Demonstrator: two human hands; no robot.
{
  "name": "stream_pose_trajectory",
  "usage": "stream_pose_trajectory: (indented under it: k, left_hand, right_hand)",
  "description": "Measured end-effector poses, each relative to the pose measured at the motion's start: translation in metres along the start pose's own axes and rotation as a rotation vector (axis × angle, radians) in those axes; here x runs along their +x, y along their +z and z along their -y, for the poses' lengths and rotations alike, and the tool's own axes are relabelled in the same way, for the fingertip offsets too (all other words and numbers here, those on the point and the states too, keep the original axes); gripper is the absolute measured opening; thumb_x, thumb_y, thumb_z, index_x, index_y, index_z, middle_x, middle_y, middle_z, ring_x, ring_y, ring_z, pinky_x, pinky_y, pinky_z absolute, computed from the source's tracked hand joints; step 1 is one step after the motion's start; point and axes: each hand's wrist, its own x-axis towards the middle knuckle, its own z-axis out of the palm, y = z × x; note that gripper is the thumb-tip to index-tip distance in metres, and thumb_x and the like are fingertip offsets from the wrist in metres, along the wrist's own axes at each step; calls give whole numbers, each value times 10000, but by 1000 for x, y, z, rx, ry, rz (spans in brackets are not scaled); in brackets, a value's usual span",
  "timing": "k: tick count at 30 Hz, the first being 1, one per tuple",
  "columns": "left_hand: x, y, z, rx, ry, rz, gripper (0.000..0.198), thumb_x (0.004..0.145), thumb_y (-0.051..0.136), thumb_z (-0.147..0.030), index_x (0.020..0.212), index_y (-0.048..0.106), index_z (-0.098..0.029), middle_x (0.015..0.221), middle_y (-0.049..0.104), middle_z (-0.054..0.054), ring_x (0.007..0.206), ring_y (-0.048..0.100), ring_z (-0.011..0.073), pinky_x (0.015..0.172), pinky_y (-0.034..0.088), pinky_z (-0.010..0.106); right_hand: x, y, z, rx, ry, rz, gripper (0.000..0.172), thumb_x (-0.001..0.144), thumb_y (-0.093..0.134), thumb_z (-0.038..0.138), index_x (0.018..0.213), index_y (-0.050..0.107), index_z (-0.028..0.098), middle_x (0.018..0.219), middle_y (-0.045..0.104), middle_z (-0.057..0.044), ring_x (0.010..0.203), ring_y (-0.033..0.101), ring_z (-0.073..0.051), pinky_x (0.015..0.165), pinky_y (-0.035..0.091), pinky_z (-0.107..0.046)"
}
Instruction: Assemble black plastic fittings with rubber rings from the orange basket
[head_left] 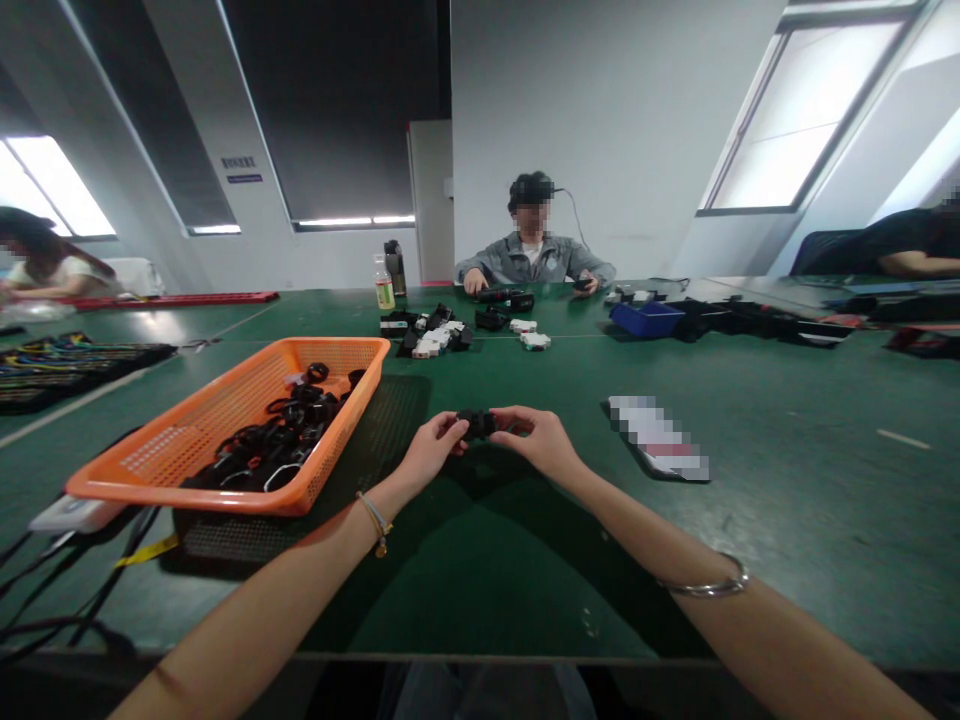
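My left hand (433,447) and my right hand (536,436) meet over the green table (787,450), and both pinch one small black part (477,422) between their fingertips. The fingers of both hands are curled closed round its ends. To the left stands an orange mesh basket (180,440) holding several more black ring-like parts (277,440). A thin bracelet circles each of my wrists.
A dark flat card or phone (656,440) lies right of my hands. Across the table a person in a grey jacket (534,255) handles black and white parts (450,333); a blue tray (645,318) and a bottle (384,285) stand nearby. Other people sit far left and right. Cables (60,590) trail at the left edge.
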Motion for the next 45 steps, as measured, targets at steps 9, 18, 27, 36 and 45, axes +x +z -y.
stream_pose_trajectory:
  k: [9,18,27,36,45]
  left_hand:
    - [1,-1,1,0,-10,-3,313,661,650,-374,833,560,-128,666,560,-24,539,516,66,549,412,202]
    - [0,-1,0,2,-16,-18,282,668,646,-348,828,561,-131,656,554,-26,546,516,74,563,418,212]
    - [0,-1,1,-4,-11,-12,296,662,646,-355,829,554,-129,652,547,-31,538,512,67,551,413,203]
    - [1,-3,3,9,0,-4,324,654,656,-390,831,567,-133,661,559,-23,550,526,74,562,421,207]
    - [1,-2,2,-12,-4,-12,335,646,660,-394,828,564,-130,653,556,-28,543,521,69,558,420,203]
  right_hand:
    - [1,0,-1,-39,-66,-16,300,613,678,191,913,696,174,876,708,-58,789,643,-182,697,516,-313]
    - [1,2,2,-77,-65,-31,285,606,677,165,891,687,164,844,703,-52,741,634,-166,687,509,-304]
    - [1,2,1,-42,-62,-34,274,599,677,191,872,681,174,786,707,-30,702,635,-160,676,506,-303]
    - [0,0,4,-39,-38,-5,273,615,684,224,884,691,175,782,715,-41,713,651,-174,714,522,-332]
    - [0,0,-1,5,-32,21,320,593,694,192,910,695,158,837,717,-59,722,653,-177,743,529,-346]
